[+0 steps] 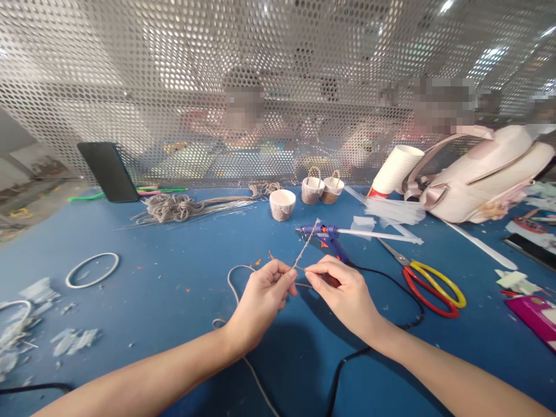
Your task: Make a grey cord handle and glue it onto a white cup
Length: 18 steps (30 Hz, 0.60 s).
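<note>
My left hand [271,284] pinches the lower end of a thin wrapped stem [306,244], which slants up to the right. Close beside it, my right hand [341,286] is closed in a pinch on a grey cord [300,267] at the stem's base. A long tail of that cord loops on the table left of my left hand and runs toward the front edge. Behind my hands lies a blue glue gun [325,233] with a clear glue stick in its back. Red-and-yellow scissors [428,284] rest open to the right of my right hand.
Small wrapped cups [282,205] and a bundle of grey cord [169,207] stand along the back. A phone [108,172] leans on the perforated screen. Paper cups [397,168] and a pale backpack [486,174] are at right. A white ring [92,270] lies left.
</note>
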Motion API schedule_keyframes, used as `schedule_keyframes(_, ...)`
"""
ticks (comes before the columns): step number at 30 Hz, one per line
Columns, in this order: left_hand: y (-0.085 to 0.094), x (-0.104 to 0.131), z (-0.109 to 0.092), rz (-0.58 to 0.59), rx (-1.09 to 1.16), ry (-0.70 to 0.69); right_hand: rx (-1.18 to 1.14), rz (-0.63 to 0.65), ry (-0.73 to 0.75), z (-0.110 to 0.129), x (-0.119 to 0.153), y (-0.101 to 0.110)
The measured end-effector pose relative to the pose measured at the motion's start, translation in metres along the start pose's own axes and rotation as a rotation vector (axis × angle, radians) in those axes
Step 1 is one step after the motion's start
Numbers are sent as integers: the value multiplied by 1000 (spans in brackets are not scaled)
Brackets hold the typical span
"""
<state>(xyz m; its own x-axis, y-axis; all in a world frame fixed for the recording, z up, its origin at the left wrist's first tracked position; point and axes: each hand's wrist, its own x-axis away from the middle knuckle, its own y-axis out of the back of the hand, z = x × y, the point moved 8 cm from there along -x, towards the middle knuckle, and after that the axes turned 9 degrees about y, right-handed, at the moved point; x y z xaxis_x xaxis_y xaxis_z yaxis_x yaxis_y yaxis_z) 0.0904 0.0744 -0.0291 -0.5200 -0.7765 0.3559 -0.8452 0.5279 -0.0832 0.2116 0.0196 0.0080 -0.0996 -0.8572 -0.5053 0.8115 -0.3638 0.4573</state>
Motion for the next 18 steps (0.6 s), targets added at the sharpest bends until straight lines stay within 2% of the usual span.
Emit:
schedule_keyframes(6,-5,1,3,61,-36,28,28,-28,2,3,-2,6)
schedule_keyframes(18,8,0,-4,-91,-30,-29,23,-27,7,3,-3,4)
